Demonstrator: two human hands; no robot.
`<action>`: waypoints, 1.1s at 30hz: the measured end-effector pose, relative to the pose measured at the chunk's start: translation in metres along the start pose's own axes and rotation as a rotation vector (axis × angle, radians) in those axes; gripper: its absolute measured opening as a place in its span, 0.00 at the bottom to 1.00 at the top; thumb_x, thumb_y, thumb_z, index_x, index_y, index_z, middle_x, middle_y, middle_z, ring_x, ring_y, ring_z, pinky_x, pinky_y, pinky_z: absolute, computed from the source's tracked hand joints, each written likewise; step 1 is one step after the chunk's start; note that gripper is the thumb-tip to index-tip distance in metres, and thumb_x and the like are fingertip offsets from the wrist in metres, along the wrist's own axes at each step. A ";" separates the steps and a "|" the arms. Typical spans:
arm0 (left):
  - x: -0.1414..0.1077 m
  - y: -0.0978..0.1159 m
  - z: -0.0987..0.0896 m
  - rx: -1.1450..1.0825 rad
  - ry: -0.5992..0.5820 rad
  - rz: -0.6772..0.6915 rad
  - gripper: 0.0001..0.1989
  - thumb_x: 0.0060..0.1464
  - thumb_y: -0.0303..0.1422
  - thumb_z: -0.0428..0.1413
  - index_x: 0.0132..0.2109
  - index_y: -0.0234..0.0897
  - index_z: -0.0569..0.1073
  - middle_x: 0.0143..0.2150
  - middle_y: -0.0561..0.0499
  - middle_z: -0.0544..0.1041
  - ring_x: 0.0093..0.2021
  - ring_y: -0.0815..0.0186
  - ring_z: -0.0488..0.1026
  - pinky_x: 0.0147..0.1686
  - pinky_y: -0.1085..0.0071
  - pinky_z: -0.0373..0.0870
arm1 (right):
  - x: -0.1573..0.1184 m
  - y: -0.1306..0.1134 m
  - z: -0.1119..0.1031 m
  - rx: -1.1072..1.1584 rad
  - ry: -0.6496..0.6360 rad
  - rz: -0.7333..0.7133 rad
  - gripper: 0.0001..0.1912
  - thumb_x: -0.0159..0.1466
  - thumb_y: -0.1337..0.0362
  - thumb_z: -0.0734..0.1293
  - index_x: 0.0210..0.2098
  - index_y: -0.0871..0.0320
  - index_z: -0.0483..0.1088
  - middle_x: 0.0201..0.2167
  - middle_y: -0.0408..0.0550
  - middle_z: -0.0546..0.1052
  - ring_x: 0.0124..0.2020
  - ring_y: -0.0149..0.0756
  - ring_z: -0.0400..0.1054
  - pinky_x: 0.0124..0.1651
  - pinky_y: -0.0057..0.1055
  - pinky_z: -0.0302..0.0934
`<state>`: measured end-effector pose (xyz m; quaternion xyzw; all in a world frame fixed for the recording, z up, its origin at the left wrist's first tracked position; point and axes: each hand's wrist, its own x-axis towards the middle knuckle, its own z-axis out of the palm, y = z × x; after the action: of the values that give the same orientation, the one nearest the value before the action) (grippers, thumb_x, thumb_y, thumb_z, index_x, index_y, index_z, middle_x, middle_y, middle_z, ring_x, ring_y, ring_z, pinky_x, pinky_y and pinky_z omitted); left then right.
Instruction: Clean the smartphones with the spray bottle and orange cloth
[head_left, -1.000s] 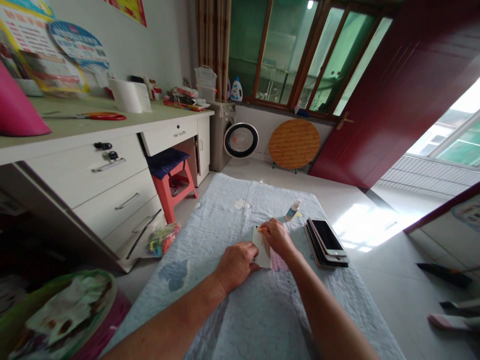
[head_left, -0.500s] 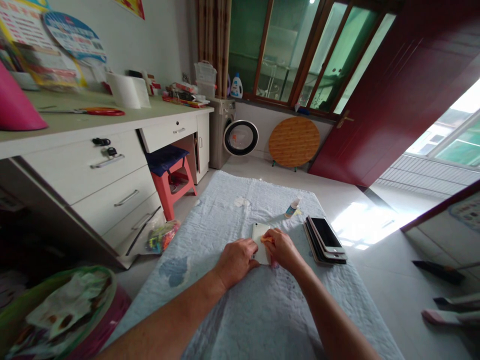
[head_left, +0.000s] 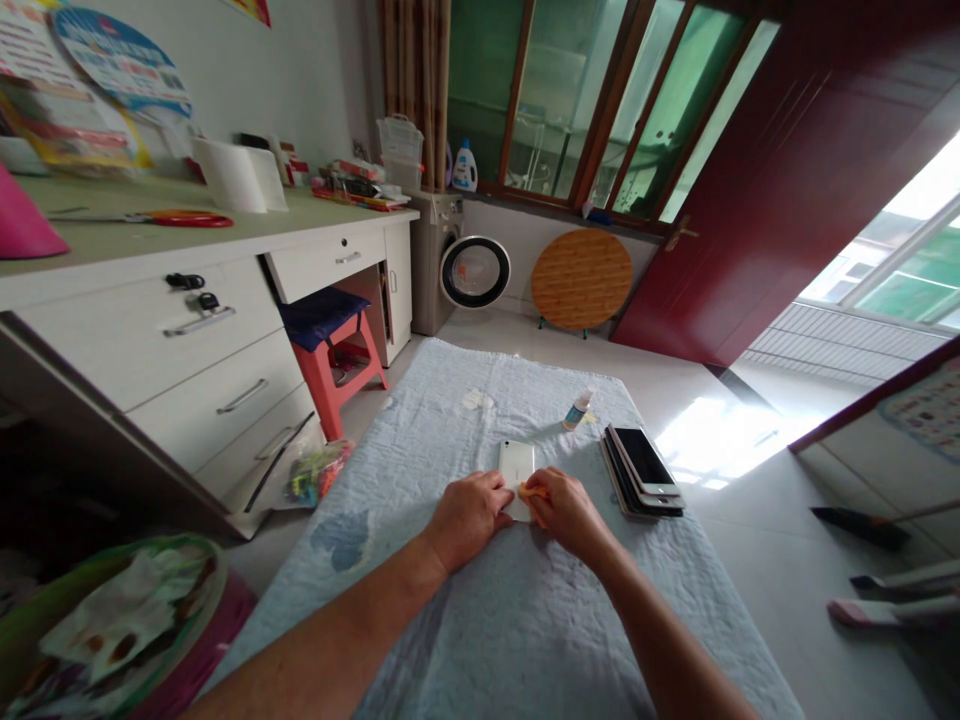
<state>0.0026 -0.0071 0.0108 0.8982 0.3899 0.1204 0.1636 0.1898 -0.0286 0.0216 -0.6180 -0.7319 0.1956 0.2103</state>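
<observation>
- A white smartphone (head_left: 517, 460) lies back up on the pale blue quilted cover (head_left: 465, 630) in front of the person, its dark camera spot at the far left corner.
- The left hand (head_left: 469, 515) is at the phone's near left side, fingers bent over the edge and thumb by the near end, gripping it there against the cover.
- The right hand (head_left: 566, 512) is at the near right side, fingers pinched around a small orange cloth (head_left: 527, 491) that touches the phone's back; the far half of the phone lies bare beyond both hands.
- Beyond the right hand and to its right, a small spray bottle (head_left: 577, 411) stands on the cover; its label is blue, the print too small for me to read.
- Farther right, apart from the hand, sits a stack of smartphones (head_left: 641, 475), the top one white-framed with a dark screen facing up; I can make out no brand.
- On the white phone's back there is a faint mark, illegible from here.
- Over by the desk (head_left: 315, 208), a round blue sign (head_left: 124, 62) carries pale lettering, too blurred to read.
</observation>
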 end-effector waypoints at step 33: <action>0.001 0.001 0.000 0.057 0.006 0.020 0.09 0.56 0.40 0.58 0.38 0.40 0.74 0.41 0.51 0.74 0.44 0.60 0.73 0.42 0.69 0.68 | 0.099 0.031 -0.002 -0.248 -0.032 0.094 0.16 0.54 0.73 0.61 0.37 0.61 0.78 0.37 0.53 0.80 0.40 0.38 0.72 0.42 0.26 0.60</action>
<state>0.0035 -0.0068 0.0111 0.9061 0.3844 0.1136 0.1355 0.2021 0.0741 0.0126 -0.6697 -0.7239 0.1230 0.1109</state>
